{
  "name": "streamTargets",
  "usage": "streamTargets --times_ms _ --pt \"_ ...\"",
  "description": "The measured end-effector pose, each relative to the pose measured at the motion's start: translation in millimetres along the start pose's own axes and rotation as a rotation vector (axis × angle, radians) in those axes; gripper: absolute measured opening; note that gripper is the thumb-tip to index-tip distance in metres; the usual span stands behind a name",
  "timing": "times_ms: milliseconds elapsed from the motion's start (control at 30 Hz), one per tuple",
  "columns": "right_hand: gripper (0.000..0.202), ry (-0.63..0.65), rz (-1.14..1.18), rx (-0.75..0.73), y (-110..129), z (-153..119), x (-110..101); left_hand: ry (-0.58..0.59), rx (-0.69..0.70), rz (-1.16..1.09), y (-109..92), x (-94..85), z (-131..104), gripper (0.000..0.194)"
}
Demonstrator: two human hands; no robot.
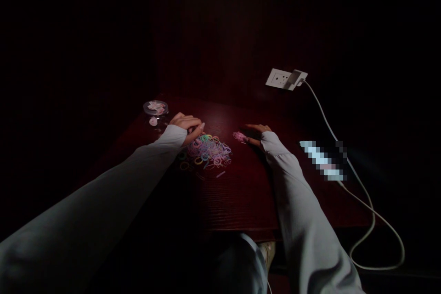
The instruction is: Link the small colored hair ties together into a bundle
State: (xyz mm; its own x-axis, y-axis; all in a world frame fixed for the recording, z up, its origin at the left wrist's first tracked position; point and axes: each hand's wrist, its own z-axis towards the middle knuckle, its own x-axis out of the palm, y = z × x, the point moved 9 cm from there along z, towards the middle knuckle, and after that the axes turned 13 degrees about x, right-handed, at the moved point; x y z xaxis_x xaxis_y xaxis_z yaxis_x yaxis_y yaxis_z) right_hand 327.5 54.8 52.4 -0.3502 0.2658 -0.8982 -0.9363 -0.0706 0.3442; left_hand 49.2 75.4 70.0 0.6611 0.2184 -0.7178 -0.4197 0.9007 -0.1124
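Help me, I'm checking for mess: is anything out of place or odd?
Slightly: a few stray bands lie apart from the near edge of the multicolored pile, so it looks scattered. The phone looks odd too, its screen hidden by blocky pixels.

Left hand hides its grip; phone screen is blurred into blocks; bottom edge crops right sleeve
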Motion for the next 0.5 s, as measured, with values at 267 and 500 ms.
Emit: streamTargets --times_ms 267,500 --pt "0.035 -0.005 0.130 0.217 -8 -6 -16 -0.013 -0.004 -0.015 7 7.6 1 0.041" --pt "0.063 0.130 0.032 0.255 1 -11 -5 -0.017 -0.038 -0.039 8 7.0 0 0.041"
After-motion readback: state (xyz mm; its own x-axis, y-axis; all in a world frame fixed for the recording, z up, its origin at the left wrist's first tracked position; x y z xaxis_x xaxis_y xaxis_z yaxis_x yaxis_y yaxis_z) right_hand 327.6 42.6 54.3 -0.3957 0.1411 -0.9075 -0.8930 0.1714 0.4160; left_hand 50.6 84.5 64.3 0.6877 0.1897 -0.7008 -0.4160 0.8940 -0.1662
